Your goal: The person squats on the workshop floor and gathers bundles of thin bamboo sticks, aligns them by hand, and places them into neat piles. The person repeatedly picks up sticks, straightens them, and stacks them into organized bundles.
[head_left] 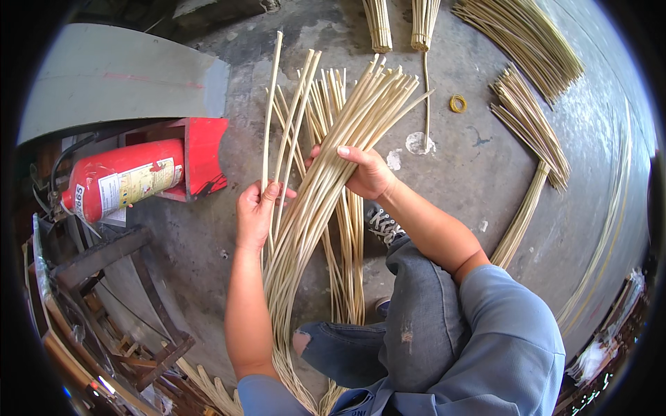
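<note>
My right hand (368, 172) is wrapped round a thick bundle of pale rattan canes (316, 187), its thumb lying across the front. The bundle leans up to the right, and its lower ends run down past my legs. To the left of it, my left hand (258, 211) pinches a few separate rattan canes (286, 145) between thumb and fingers; they stand nearly upright. Behind the bundle lie more loose canes (352, 256) on the floor, partly hidden by it and by my right hand.
A red fire extinguisher (128, 177) in a red stand lies at left, beside a grey panel (125, 76) and a dark wooden frame (111, 256). Further cane bundles (524, 41) rest at far right. A yellow ring (458, 103) lies on the concrete floor (458, 180).
</note>
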A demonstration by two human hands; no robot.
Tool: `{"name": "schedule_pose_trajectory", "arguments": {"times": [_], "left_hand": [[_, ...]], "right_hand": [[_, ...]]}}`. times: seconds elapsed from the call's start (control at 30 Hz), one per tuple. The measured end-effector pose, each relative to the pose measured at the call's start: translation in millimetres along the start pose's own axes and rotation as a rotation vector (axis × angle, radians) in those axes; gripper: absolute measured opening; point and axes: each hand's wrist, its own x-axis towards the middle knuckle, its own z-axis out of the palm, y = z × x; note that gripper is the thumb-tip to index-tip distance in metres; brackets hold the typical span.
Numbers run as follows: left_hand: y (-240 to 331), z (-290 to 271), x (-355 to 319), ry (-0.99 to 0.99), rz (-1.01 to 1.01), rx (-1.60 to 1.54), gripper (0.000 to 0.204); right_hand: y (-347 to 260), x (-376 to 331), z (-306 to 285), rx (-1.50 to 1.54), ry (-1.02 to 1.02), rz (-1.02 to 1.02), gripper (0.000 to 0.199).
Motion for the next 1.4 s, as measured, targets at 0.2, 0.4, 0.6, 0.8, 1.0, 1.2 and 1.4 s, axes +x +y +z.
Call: {"name": "schedule_pose_trajectory", "arguments": {"times": [0.2, 0.4, 0.6, 0.8, 1.0, 1.2, 1.4], "left_hand": [[-2.4, -3.0, -1.9, 0.011, 0.043, 0.052, 0.034], [1.0, 1.3, -1.9, 0.005, 0.106, 0.194, 0.031], [8.1, 14.7, -0.1, -0.005, 0.298, 0.461, 0.026], [3.9, 15.6, -0.2, -0.065, 0.212, 0.408, 0.028], [4.7, 13.0, -2.2, -0.097, 0.086, 0.149, 0.042], [9.4, 64.4, -19.2, 0.088, 0.177, 0.815, 0.138], [-10.8, 26.6, 17.7, 0.634, 0.239, 0.947, 0.097]], "right_hand": [[-0.1, 0.8, 5.2, 0.0, -0.006, 0.008, 0.053], [0.7, 2.3, 1.8, 0.041, -0.122, 0.001, 0.067], [-3.4, 3.7, -0.3, 0.051, -0.291, 0.016, 0.07], [-5.4, 2.1, -3.6, 0.049, -0.257, 0.053, 0.069], [-2.4, 1.3, -10.4, 0.083, -0.114, 0.068, 0.063], [7.5, 19.0, 12.5, 0.083, -0.099, 0.005, 0.062], [45.6, 101.7, 50.2, -0.077, 0.133, 0.076, 0.074]]}}
